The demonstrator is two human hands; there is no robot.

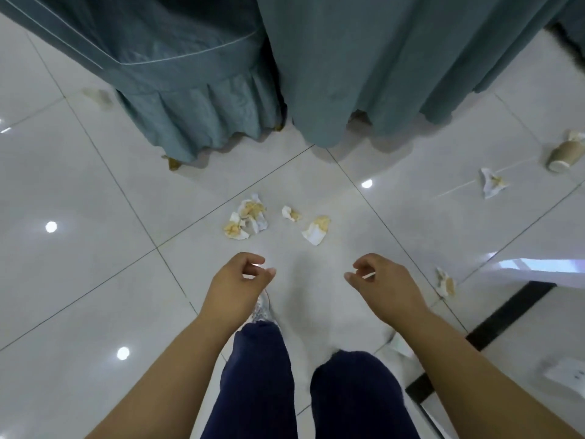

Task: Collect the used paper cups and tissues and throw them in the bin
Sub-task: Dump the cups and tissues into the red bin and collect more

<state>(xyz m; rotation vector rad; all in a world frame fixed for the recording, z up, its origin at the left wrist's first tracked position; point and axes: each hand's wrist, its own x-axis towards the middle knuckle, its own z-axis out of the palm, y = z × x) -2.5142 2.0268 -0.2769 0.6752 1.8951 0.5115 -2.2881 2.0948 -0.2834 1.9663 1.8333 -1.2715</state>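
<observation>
While both hands hang empty, the picking up has not yet begun.
Left hand (235, 280) and right hand (384, 285) have loosely curled fingers holding nothing; stained tissues (247, 220) lie on the floor (95, 248) just ahead, a paper cup (562, 155) far right; next, bend and pinch one.

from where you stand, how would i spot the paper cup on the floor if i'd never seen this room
Look along the teal curtain to the far right side of the white tiled floor. The brown paper cup lies tipped on its side there, its white mouth towards you. Unlike the flat, crumpled stained tissues nearby, it is a ribbed brown cylinder.
</observation>
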